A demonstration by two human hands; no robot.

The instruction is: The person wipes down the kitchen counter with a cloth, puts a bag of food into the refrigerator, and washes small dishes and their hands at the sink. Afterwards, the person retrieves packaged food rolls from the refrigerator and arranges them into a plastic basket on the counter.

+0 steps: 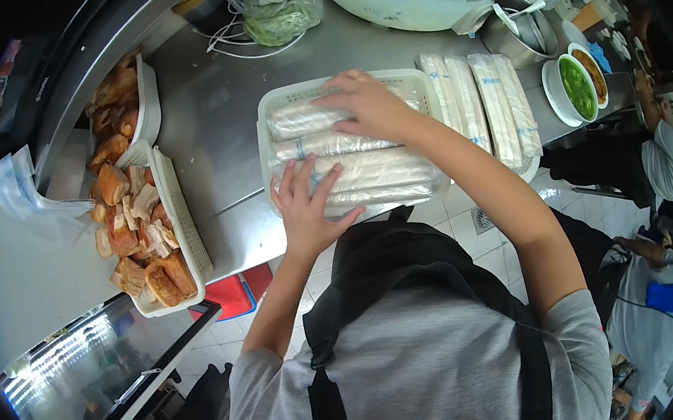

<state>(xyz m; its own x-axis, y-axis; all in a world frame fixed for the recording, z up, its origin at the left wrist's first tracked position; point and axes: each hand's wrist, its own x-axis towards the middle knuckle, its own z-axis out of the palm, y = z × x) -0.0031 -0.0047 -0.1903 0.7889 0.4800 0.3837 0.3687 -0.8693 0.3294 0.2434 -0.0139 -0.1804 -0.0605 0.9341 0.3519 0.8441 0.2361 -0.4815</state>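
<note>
A pale plastic basket [427,82] stands at the table's front edge with several long white packages [381,166] in clear wrap with blue print lying side by side in it. My left hand [306,213] rests on the near packages at the basket's left front, fingers spread. Over the far packages lies my right hand [367,105], fingers apart and slightly bent, its tips on or just above the wrap. Neither hand is closed around a package. Directly right, more wrapped packages [467,98] lie in a second basket [530,167].
At left, a white basket [186,223] holds chunks of browned meat, with another meat basket [150,106] behind. A large tub [406,0], a metal pot [521,38] and a bowl of green food [578,89] stand at the back right. Other people [649,310] are at right.
</note>
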